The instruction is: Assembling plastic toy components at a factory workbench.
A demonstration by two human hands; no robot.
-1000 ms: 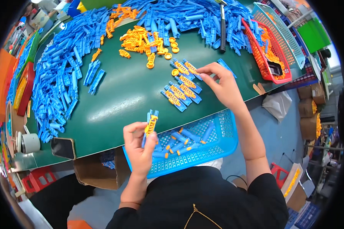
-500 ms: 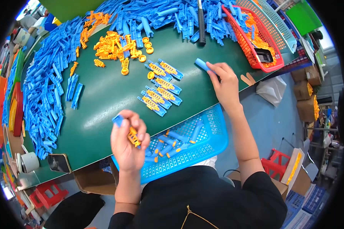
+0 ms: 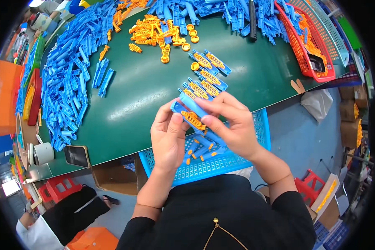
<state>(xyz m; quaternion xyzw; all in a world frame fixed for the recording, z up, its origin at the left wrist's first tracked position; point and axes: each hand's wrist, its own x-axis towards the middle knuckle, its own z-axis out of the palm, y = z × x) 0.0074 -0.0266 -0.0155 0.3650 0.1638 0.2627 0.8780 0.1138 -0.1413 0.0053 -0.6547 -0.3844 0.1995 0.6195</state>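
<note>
Both hands meet above the table's near edge. My left hand is closed on a blue plastic half-shell with an orange ribbed insert lying in it. Between thumb and fingers my right hand grips a blue half-round cover, held right beside the half-shell; whether the two touch I cannot tell. Just beyond, several blue shells with orange inserts lie in slanting rows, with one orange round cap among them. Under my hands, a light-blue basket holds blue tubes with orange ends.
Blue shells are heaped along the left and far sides of the green table. Orange inserts and caps lie mid-table. A red basket, a black handle and a phone rest around them. Someone sits at lower left.
My right hand has brought the blue cover from the table's right side to my left hand. The left hand has moved slightly right and up with its half-shell. The view has shifted.
</note>
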